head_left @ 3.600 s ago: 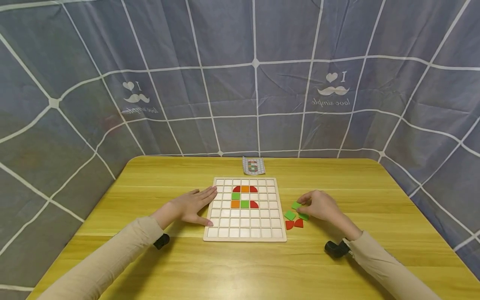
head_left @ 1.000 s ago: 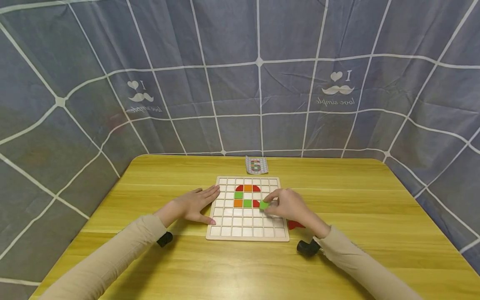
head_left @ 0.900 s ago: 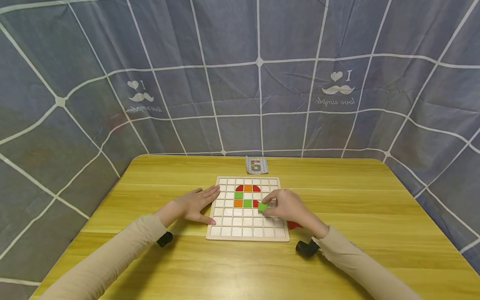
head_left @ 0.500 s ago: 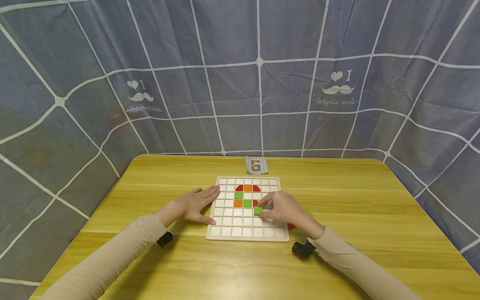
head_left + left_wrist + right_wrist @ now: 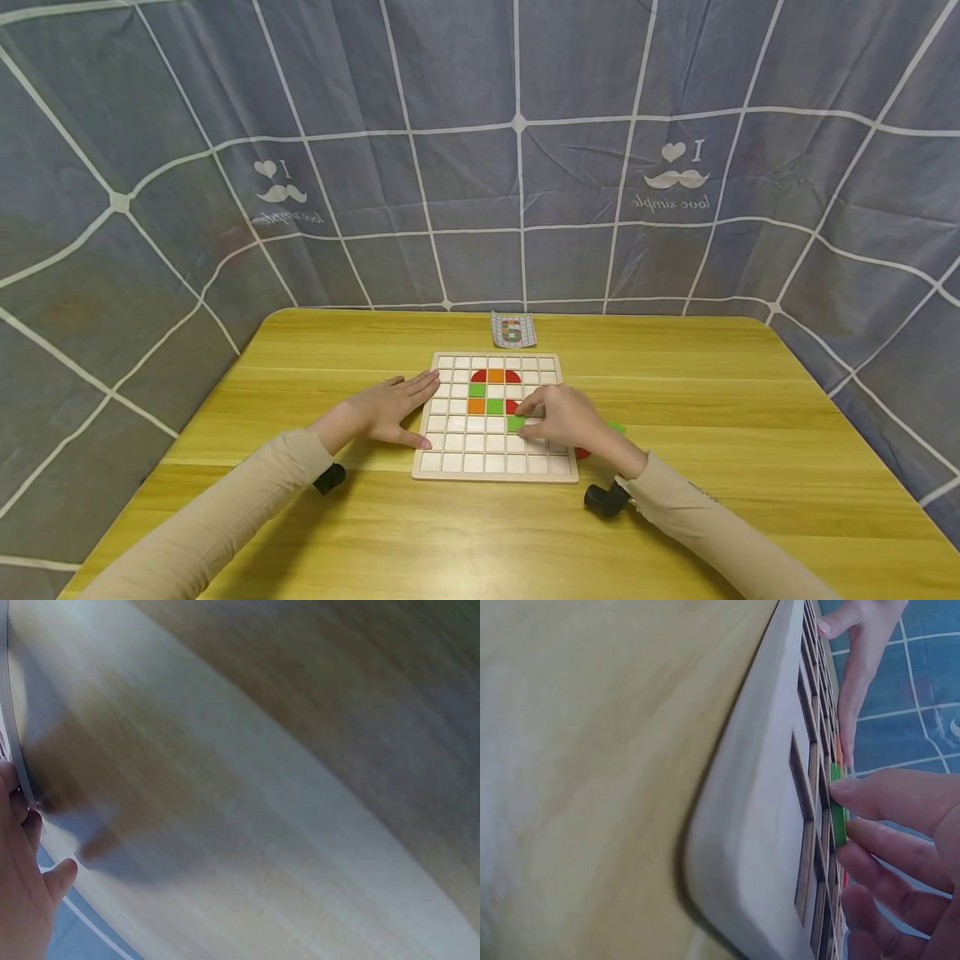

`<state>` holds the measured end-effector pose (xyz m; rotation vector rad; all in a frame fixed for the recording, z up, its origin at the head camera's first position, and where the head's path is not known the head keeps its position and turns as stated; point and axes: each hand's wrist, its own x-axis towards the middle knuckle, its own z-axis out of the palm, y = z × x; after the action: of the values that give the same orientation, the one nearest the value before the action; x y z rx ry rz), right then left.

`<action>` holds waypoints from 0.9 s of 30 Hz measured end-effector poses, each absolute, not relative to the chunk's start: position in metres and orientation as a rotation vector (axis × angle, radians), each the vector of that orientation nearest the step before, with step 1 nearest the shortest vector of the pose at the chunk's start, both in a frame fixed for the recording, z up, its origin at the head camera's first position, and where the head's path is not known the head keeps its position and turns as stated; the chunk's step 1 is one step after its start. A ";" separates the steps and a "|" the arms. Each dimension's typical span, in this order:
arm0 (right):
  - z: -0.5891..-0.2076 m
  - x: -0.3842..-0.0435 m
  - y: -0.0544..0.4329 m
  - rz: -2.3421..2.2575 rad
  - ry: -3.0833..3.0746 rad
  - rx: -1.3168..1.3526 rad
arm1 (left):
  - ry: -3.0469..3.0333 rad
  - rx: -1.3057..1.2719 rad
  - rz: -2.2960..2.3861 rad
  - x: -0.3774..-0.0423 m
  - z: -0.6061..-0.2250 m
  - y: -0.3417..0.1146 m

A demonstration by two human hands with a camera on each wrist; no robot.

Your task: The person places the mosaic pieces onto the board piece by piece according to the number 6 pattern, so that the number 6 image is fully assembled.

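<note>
A wooden grid board (image 5: pixel 459 471) lies on the table, with red, orange and green tiles in its middle cells. My right hand (image 5: pixel 566 417) pinches a green square tile (image 5: pixel 514 424) between thumb and fingers, over the cell just in front of a red quarter-round tile (image 5: pixel 512 407). In the right wrist view, the thumb and fingertips sit at the edges of the green tile (image 5: pixel 838 814), which is down at the grid. My left hand (image 5: pixel 382 412) lies with spread fingers against the board's left edge, fingertips and thumb on the rim.
Behind the board lies a small pattern card (image 5: pixel 513 331). Partly hidden by the right forearm, a loose green tile (image 5: pixel 617 427) and a red tile (image 5: pixel 582 453) lie right of the board. A grey curtain (image 5: pixel 465 167) hangs beyond the table (image 5: pixel 465 533).
My right hand has picked up a green tile from right of the board, carried it left over the grid and lowered it in front of the red quarter-round. The left hand stays put.
</note>
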<state>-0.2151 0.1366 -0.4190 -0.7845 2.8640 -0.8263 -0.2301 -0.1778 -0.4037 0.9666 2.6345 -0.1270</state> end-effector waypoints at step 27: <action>-0.413 -0.217 0.152 -0.928 2.798 -0.795 | 2.639 0.967 -0.118 -0.230 -0.403 -0.177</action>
<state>-0.2166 0.1520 -0.4132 -0.7954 2.7984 -0.9280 -0.2297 -0.1770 -0.4035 0.9669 2.6387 -0.1181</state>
